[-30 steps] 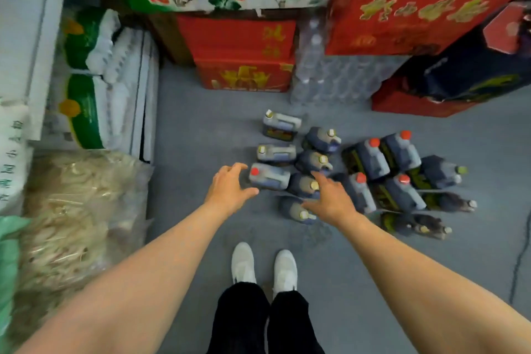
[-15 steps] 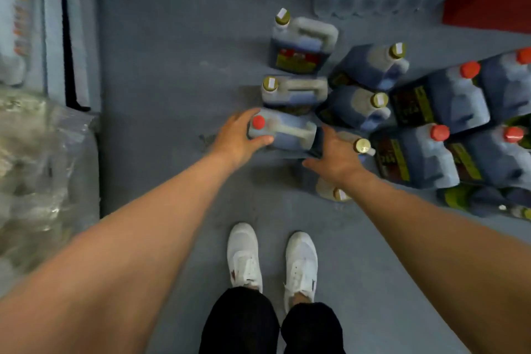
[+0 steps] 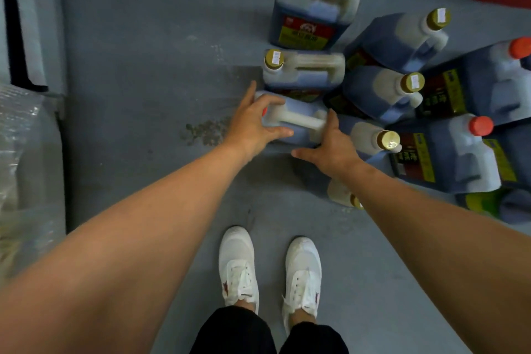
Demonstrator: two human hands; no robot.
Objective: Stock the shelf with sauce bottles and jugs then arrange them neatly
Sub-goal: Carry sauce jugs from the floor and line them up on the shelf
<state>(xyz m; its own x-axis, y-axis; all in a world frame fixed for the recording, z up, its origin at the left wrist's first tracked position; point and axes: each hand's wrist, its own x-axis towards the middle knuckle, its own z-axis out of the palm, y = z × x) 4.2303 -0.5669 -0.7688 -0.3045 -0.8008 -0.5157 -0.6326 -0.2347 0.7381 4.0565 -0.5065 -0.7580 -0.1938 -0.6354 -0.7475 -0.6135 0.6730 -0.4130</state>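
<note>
Your left hand [image 3: 253, 123] and right hand [image 3: 330, 149] are bracketing a pale blue jug [image 3: 298, 121] with a whitish handle and a red cap peeking out. The jug behind it [image 3: 304, 75] is showing a gold cap; the farthest jug [image 3: 310, 8] is wearing a red-and-yellow label. Jugs at right [image 3: 442, 152] are showing red caps and dark labels with yellow strips. The floor [image 3: 143, 52] is reading grey-blue. Your shoes [image 3: 238, 264] are showing white with small red marks, under black trousers [image 3: 238, 333].

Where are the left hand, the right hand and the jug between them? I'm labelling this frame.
left hand [image 3: 250, 123], head view, back of hand.
right hand [image 3: 334, 149], head view, back of hand.
jug [image 3: 300, 120], head view, white handle.
</note>
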